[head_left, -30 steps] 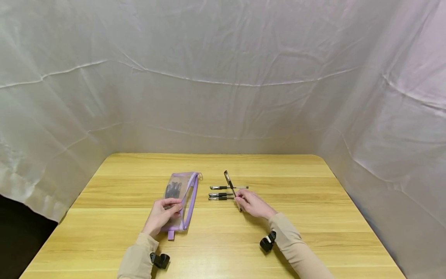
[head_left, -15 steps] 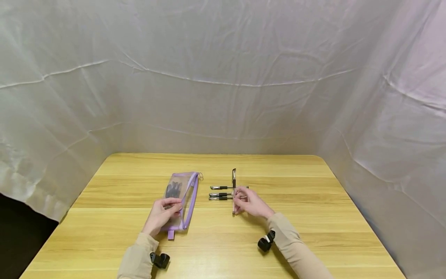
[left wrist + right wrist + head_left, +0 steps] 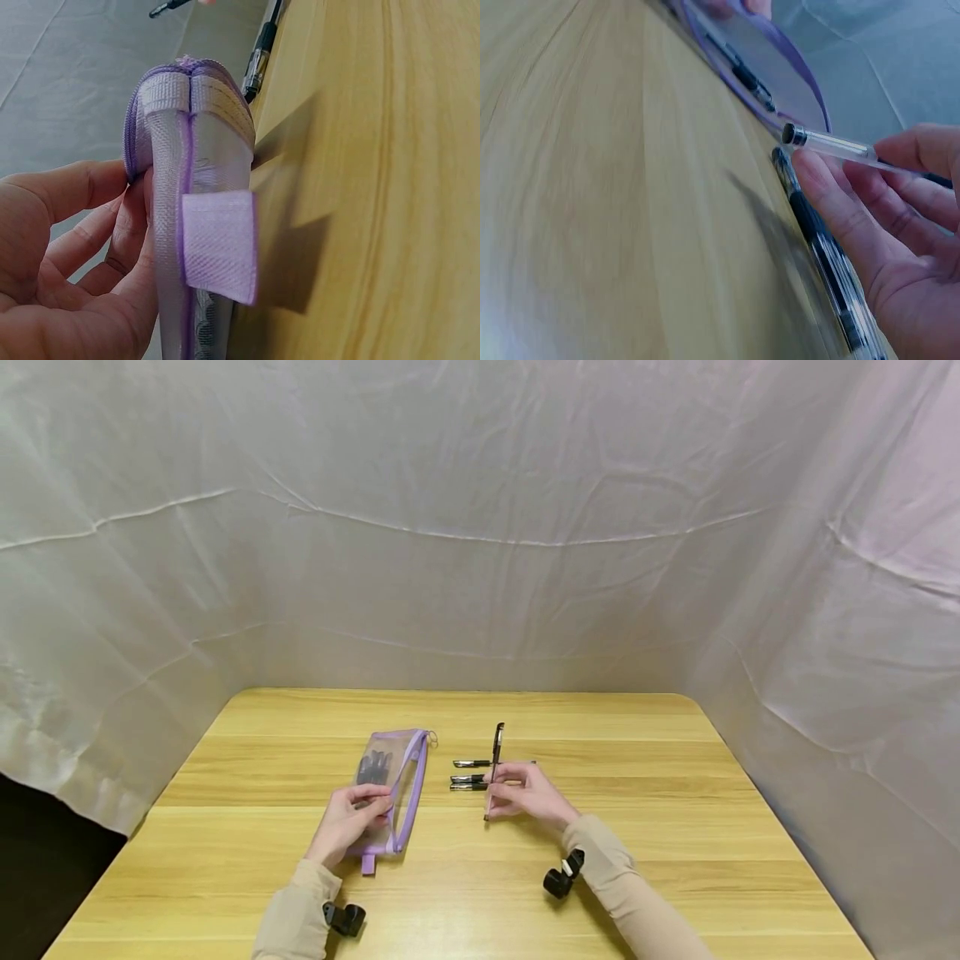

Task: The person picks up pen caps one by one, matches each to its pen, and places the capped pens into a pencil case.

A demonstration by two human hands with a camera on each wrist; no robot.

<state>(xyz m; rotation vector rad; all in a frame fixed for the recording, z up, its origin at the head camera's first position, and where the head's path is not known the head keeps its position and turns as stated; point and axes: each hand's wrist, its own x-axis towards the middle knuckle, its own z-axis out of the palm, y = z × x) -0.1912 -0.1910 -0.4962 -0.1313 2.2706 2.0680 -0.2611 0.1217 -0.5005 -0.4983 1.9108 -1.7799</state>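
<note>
My left hand (image 3: 347,820) pinches the near edge of a see-through mesh pencil pouch (image 3: 409,810) with purple trim. Its zipped side gapes open toward the right, and dark pens (image 3: 374,767) show through the mesh. In the left wrist view a purple tab (image 3: 219,246) sticks out from the pouch's end. Between thumb and fingers, my right hand (image 3: 531,795) holds a black gel pen (image 3: 497,745) up off the table, cap end away from me. The right wrist view has its clear barrel (image 3: 836,145) pointing toward the pouch mouth. Three more pens (image 3: 468,779) lie beneath, partly hidden by this hand.
The wood-grain table (image 3: 637,752) is enclosed by a pale grey cloth (image 3: 480,593) at the back and sides. A small ring (image 3: 432,738) hangs at the pouch's far corner. Each wrist carries a black camera (image 3: 558,883).
My right hand has moved slightly left with the pen, which has turned from leaning left to leaning slightly right. The left hand and pouch have stayed put.
</note>
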